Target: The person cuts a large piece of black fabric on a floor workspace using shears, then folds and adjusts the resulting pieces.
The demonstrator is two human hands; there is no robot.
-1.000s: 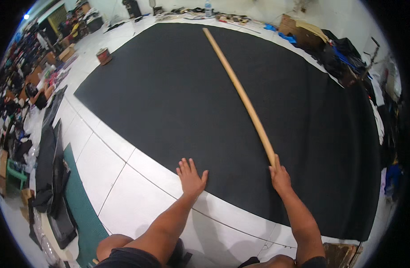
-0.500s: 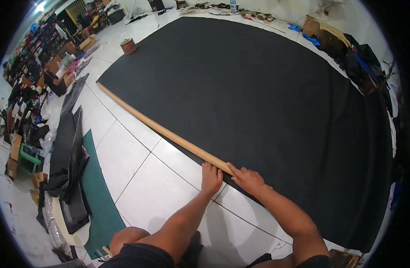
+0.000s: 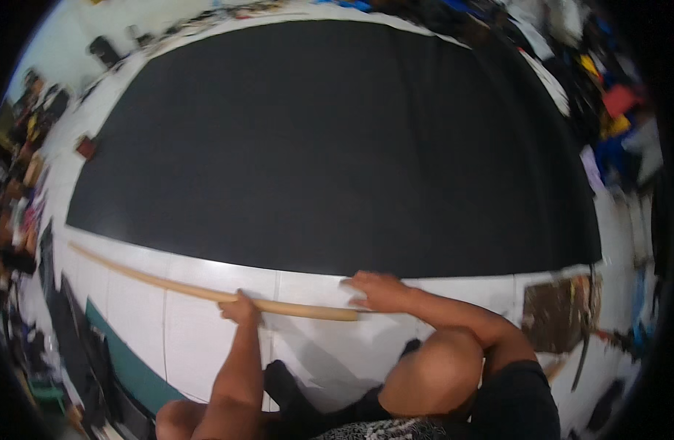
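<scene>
A large black sheet of smooth material [image 3: 315, 147] lies spread over the white tiled floor. Along its near edge, on the bare tiles, runs a long tan tube [image 3: 176, 286], apart from the sheet. My left hand [image 3: 239, 308] is closed around this tube, short of its right end. Just beyond that end, my right hand [image 3: 381, 292] is open at the sheet's near edge, its fingers stretched to the left and slightly blurred. No object shows in it; whether it touches the sheet I cannot tell.
A reddish-brown block-like object [image 3: 86, 147] stands by the sheet's left edge. Green matting [image 3: 128, 363] and dark strips [image 3: 73, 345] lie at the lower left. A worn brown board [image 3: 557, 314] is at the right. Mixed clutter [image 3: 608, 110] lines the right side.
The tube has come off the sheet's edge onto the tiles. My left hand has slid or moved left along it, and my right hand has let it go. The view has turned right.
</scene>
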